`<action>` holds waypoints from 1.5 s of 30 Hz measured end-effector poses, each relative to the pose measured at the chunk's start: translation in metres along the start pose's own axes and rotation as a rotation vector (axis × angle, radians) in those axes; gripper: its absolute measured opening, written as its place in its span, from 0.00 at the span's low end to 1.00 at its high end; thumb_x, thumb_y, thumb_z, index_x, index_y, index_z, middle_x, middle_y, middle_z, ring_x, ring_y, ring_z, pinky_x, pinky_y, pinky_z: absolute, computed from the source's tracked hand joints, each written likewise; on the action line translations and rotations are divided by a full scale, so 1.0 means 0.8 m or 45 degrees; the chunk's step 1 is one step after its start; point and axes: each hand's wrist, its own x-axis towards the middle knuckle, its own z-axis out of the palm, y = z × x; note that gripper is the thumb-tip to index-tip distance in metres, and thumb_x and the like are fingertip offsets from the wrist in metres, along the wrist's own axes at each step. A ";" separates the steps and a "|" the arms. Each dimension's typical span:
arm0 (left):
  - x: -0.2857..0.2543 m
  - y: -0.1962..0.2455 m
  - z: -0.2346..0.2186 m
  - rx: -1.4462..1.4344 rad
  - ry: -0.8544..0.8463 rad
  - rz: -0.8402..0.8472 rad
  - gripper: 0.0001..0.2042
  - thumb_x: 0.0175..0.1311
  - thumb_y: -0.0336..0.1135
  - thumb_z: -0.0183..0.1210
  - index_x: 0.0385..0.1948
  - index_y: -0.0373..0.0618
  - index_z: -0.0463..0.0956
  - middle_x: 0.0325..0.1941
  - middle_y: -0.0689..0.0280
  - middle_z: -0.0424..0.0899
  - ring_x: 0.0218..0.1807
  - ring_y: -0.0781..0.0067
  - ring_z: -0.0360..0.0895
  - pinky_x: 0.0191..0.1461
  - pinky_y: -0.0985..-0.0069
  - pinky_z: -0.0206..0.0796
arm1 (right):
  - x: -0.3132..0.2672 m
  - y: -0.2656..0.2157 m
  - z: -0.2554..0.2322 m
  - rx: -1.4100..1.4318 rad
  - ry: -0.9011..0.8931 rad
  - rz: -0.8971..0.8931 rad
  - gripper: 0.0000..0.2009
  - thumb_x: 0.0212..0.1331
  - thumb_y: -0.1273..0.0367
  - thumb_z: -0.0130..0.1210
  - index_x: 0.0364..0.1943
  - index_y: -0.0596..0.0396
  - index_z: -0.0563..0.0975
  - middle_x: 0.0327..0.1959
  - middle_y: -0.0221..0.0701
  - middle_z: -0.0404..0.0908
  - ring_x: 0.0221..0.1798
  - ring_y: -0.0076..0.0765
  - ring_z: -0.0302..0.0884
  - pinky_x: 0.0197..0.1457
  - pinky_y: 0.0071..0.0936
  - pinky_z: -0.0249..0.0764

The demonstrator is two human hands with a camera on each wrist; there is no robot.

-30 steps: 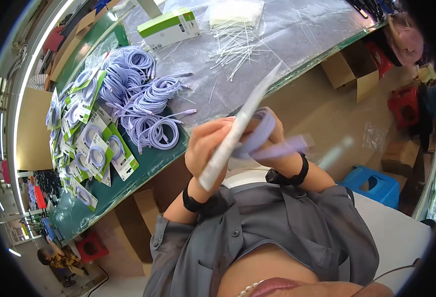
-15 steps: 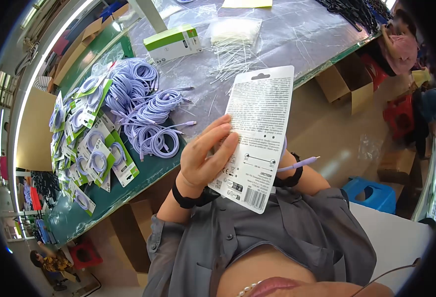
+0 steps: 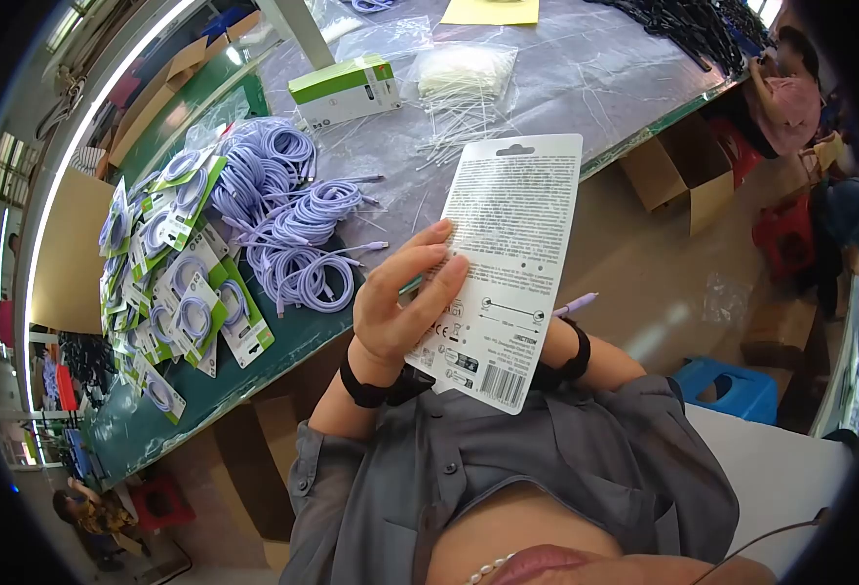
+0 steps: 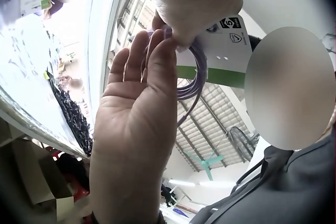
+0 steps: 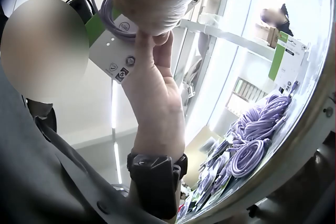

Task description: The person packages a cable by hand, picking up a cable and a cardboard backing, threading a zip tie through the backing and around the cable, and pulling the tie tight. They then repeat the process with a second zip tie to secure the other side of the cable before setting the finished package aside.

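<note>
My left hand grips a white packaging card by its left side, with fingers flat across the back. That back is covered in small print, a barcode and a hanger slot, and it faces the head camera. Behind the card, a coiled lilac cable lies against the green-and-white front. My right hand pinches the coil with thumb and fingertips; in the head view the card hides most of this hand. A cable plug pokes out past the card's right edge.
Loose coiled lilac cables and a heap of carded cables lie on the table's left. Farther back are a green-and-white box, white zip ties and yellow paper. A blue stool stands at the right.
The card, edge-on a second ago with the cable swinging beside it, has turned its printed back to the head camera. The right hand has gone behind it. The plug now sticks out less.
</note>
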 end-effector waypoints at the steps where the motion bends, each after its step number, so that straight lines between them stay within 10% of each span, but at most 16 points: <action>1: 0.000 0.001 0.000 -0.021 -0.016 0.004 0.15 0.46 0.18 0.64 0.38 0.35 0.79 0.43 0.56 0.75 0.49 0.48 0.79 0.48 0.69 0.78 | -0.001 -0.001 0.003 -0.001 -0.004 0.003 0.23 0.60 0.66 0.56 0.59 0.55 0.66 0.58 0.35 0.72 0.56 0.32 0.74 0.60 0.35 0.68; 4: -0.005 -0.001 0.000 -0.046 0.025 -0.031 0.14 0.47 0.17 0.64 0.38 0.35 0.79 0.42 0.55 0.74 0.49 0.48 0.79 0.49 0.68 0.77 | 0.002 -0.005 0.006 0.353 0.090 0.030 0.21 0.55 0.70 0.60 0.53 0.58 0.71 0.54 0.38 0.76 0.52 0.35 0.77 0.55 0.35 0.72; 9: -0.002 0.013 0.012 -0.123 0.349 -0.343 0.13 0.49 0.22 0.65 0.38 0.33 0.76 0.40 0.53 0.74 0.47 0.52 0.79 0.50 0.68 0.75 | 0.046 -0.022 0.003 -1.334 -0.095 -1.107 0.13 0.41 0.75 0.64 0.35 0.55 0.78 0.40 0.35 0.83 0.44 0.43 0.80 0.53 0.39 0.71; 15: -0.018 -0.007 0.015 -0.012 0.462 -0.423 0.10 0.55 0.25 0.62 0.38 0.38 0.75 0.40 0.57 0.78 0.40 0.66 0.75 0.43 0.75 0.67 | 0.038 0.022 0.010 -0.847 0.077 -0.696 0.09 0.55 0.74 0.60 0.40 0.58 0.75 0.39 0.37 0.81 0.41 0.35 0.80 0.44 0.28 0.77; 17: -0.021 -0.006 0.010 0.046 0.399 -0.396 0.09 0.56 0.25 0.61 0.38 0.38 0.75 0.40 0.56 0.78 0.39 0.66 0.76 0.42 0.75 0.68 | 0.033 0.029 0.013 -0.001 0.178 -0.072 0.12 0.57 0.71 0.59 0.44 0.58 0.74 0.41 0.34 0.81 0.40 0.33 0.80 0.44 0.29 0.78; 18: -0.018 0.001 0.000 0.042 0.219 -0.403 0.14 0.50 0.20 0.64 0.40 0.34 0.76 0.40 0.52 0.75 0.45 0.52 0.80 0.47 0.68 0.75 | 0.038 0.034 0.015 0.220 0.122 -0.023 0.12 0.59 0.69 0.58 0.45 0.57 0.73 0.45 0.32 0.79 0.42 0.33 0.80 0.45 0.27 0.78; 21: -0.017 0.001 0.015 -0.295 0.329 -0.176 0.14 0.50 0.17 0.63 0.40 0.30 0.74 0.43 0.46 0.75 0.47 0.48 0.79 0.51 0.67 0.74 | 0.044 -0.003 0.055 1.114 -0.442 0.111 0.14 0.63 0.66 0.53 0.49 0.58 0.71 0.51 0.34 0.73 0.53 0.29 0.74 0.51 0.19 0.75; 22: -0.015 0.005 0.011 -0.389 0.266 -0.200 0.14 0.52 0.15 0.60 0.41 0.30 0.72 0.48 0.41 0.74 0.50 0.48 0.77 0.52 0.67 0.73 | 0.067 0.127 -0.028 1.619 -0.810 0.446 0.15 0.65 0.66 0.50 0.53 0.57 0.69 0.53 0.34 0.71 0.57 0.26 0.71 0.55 0.16 0.72; 25: -0.024 0.008 0.005 -0.902 0.263 -0.495 0.15 0.54 0.13 0.58 0.43 0.31 0.70 0.53 0.37 0.72 0.53 0.51 0.76 0.54 0.68 0.71 | 0.042 0.115 -0.033 1.329 -0.392 0.527 0.16 0.65 0.67 0.49 0.55 0.56 0.68 0.54 0.35 0.70 0.57 0.25 0.69 0.56 0.16 0.72; 29: -0.024 0.006 -0.004 -0.531 0.043 -0.252 0.16 0.54 0.14 0.59 0.45 0.33 0.69 0.56 0.37 0.70 0.56 0.54 0.74 0.57 0.70 0.68 | 0.028 0.078 -0.023 0.843 -0.402 0.287 0.17 0.65 0.67 0.49 0.56 0.57 0.67 0.53 0.35 0.71 0.57 0.26 0.70 0.56 0.17 0.72; 31: -0.017 0.015 -0.009 -0.866 0.084 -0.539 0.16 0.53 0.15 0.61 0.44 0.33 0.70 0.56 0.39 0.71 0.55 0.51 0.75 0.56 0.67 0.69 | 0.030 0.068 -0.030 0.742 -0.367 0.247 0.17 0.65 0.67 0.49 0.56 0.57 0.67 0.53 0.35 0.71 0.57 0.26 0.70 0.56 0.17 0.72; 36: -0.008 0.010 -0.006 -0.170 0.111 0.055 0.16 0.46 0.16 0.65 0.39 0.34 0.77 0.46 0.53 0.73 0.51 0.49 0.77 0.48 0.61 0.75 | 0.019 0.056 -0.029 0.488 -0.283 0.150 0.17 0.65 0.67 0.49 0.55 0.57 0.68 0.53 0.35 0.71 0.57 0.26 0.71 0.56 0.17 0.72; 45: -0.010 0.014 -0.004 -0.212 0.016 0.073 0.15 0.47 0.14 0.62 0.40 0.30 0.76 0.46 0.52 0.70 0.53 0.40 0.75 0.55 0.56 0.72 | 0.002 0.037 -0.022 0.046 -0.150 -0.011 0.16 0.65 0.67 0.50 0.55 0.57 0.68 0.53 0.35 0.71 0.56 0.27 0.71 0.55 0.18 0.73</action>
